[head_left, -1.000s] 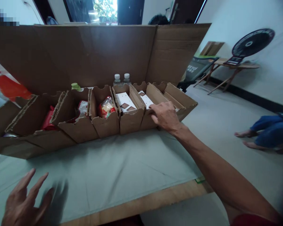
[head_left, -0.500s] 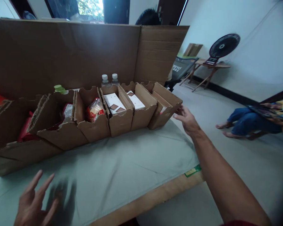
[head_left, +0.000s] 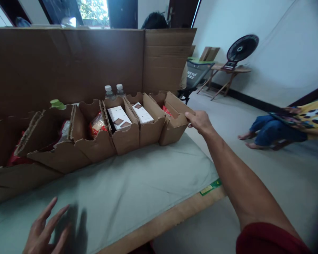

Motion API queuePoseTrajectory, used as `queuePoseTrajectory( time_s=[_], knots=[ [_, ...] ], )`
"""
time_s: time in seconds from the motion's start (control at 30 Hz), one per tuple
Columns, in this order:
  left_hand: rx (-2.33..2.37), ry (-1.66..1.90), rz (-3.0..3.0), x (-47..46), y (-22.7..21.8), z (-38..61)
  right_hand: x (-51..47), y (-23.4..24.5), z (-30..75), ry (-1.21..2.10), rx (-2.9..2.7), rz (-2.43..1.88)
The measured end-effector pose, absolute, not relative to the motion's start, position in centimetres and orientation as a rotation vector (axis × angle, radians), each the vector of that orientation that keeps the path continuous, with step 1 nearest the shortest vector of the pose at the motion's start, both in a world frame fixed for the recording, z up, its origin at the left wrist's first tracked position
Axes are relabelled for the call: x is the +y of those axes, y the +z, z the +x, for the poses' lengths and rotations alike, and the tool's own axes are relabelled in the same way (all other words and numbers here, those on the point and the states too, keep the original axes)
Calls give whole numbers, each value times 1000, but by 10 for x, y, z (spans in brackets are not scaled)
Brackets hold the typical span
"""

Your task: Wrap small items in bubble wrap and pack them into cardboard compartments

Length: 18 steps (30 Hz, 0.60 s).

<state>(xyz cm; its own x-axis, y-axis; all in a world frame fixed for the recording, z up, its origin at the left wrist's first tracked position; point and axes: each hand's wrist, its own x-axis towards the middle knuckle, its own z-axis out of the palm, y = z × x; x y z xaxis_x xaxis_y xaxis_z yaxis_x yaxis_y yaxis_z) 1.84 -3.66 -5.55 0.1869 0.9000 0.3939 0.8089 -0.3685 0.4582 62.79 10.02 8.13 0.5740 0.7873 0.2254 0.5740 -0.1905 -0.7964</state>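
A row of open brown cardboard compartments (head_left: 122, 130) sits on the pale-cloth desk (head_left: 137, 190): two hold white flat boxes (head_left: 118, 118), another a red-and-yellow snack bag (head_left: 96, 125). The right hand (head_left: 198, 121) closes its fingers on the outer wall of the end brown cardboard compartment (head_left: 175, 123). The left hand (head_left: 42, 233), fingers spread and holding nothing, hovers over the cloth, well apart from it.

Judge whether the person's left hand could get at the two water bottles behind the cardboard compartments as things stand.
Probably yes, with a stretch: the left hand lies open and empty, but the row of compartments stands before the bottles.
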Motion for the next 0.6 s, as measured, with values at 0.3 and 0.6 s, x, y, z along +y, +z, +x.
queuePoseTrajectory(
  time_s=[0.3,0.6],
  knots=[
    [1593,959,2197,-47,-20,64,-53,68,579,380,-833,-1686],
    [1070,998,2327,-54,-3,166,-156,45,492,767,-790,-1389]
  ],
)
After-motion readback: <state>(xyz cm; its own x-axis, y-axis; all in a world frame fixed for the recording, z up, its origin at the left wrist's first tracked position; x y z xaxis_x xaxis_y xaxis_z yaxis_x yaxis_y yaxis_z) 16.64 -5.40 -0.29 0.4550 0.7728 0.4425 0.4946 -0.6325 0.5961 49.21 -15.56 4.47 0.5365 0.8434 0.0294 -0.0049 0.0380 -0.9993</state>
